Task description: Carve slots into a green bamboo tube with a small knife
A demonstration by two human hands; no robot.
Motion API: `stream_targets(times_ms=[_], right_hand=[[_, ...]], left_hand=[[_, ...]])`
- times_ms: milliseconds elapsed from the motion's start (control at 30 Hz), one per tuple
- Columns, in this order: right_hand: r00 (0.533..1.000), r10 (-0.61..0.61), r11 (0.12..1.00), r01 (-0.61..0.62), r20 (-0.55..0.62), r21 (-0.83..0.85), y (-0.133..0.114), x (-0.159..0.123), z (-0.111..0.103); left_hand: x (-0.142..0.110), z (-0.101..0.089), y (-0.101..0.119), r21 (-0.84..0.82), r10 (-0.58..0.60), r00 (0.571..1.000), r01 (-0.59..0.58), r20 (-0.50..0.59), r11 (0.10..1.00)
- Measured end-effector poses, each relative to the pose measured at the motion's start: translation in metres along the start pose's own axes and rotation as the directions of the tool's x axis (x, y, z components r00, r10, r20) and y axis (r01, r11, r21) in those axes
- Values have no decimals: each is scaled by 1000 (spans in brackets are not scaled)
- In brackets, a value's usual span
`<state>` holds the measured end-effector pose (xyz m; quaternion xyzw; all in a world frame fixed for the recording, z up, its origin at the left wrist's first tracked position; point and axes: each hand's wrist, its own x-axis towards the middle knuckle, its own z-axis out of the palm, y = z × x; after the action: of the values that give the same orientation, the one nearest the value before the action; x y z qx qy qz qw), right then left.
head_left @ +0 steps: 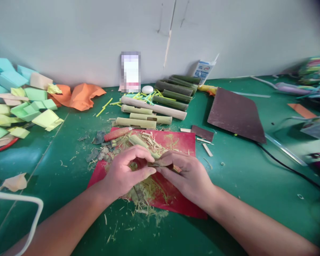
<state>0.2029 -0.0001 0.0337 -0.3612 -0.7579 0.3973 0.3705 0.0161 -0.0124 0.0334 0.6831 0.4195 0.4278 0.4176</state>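
Note:
My left hand [128, 172] and my right hand [185, 174] meet over a red sheet [182, 140] on the green table. Both are closed in a pinch on a small, thin brownish-green strip [160, 163] that spans between their fingertips. Pale green shavings [146, 192] lie heaped under and around the hands. A split bamboo piece [142, 143] lies just beyond my left fingers. A knife with a red handle [117, 134] rests at the sheet's far left corner.
Cut bamboo sections [154, 108] are lined up behind the sheet. A dark brown sheet [236, 113] lies to the right, above a black cable [290, 169]. Coloured paper pieces [29, 103] pile up at the left, and a white wire frame [29, 213] sits at the near left.

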Motion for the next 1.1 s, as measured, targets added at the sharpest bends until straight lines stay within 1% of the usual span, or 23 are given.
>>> stream_targets(times_ms=[100,200,267,300,367,400,433,500,600,667,767,967,1100], right_hand=[[1000,-6,1000,6,3,-16,0,-2,1],[1000,-17,996,16,-5,-91,0,-2,2],[998,-1,972,-14,-61,-236,0,-1,0],[996,3,944,-33,-92,-329,1,-1,-1],[992,13,860,-76,-126,-504,3,1,-5],[993,35,818,-95,-115,-567,3,1,-6],[993,74,782,-116,-94,-612,4,2,-7],[985,166,735,-155,-47,-660,5,2,-8],[969,248,709,-179,3,-682,6,2,-6],[964,265,706,-187,10,-683,5,2,-4],[962,272,707,-190,13,-681,5,2,-3],[965,263,712,-189,8,-676,6,1,-3],[962,275,708,-195,11,-678,6,0,-3]], left_hand=[[0,2,3,74,49,999,-50,13,996],[-1,1,2,116,86,996,-83,-26,990],[2,-4,-3,163,103,989,-84,-109,983],[4,-8,-6,207,115,980,-80,-163,975],[9,-17,-14,332,177,953,-89,-245,939],[12,-22,-19,402,216,944,-101,-251,910],[14,-26,-22,468,249,940,-117,-231,876],[18,-32,-27,569,283,947,-150,-154,809],[19,-34,-30,678,268,962,-170,-42,716],[18,-34,-31,709,250,968,-170,-9,685],[16,-33,-31,695,231,973,-152,-21,703],[17,-31,-33,603,155,986,-90,-56,793],[19,-31,-32,576,162,985,-102,-54,811]])
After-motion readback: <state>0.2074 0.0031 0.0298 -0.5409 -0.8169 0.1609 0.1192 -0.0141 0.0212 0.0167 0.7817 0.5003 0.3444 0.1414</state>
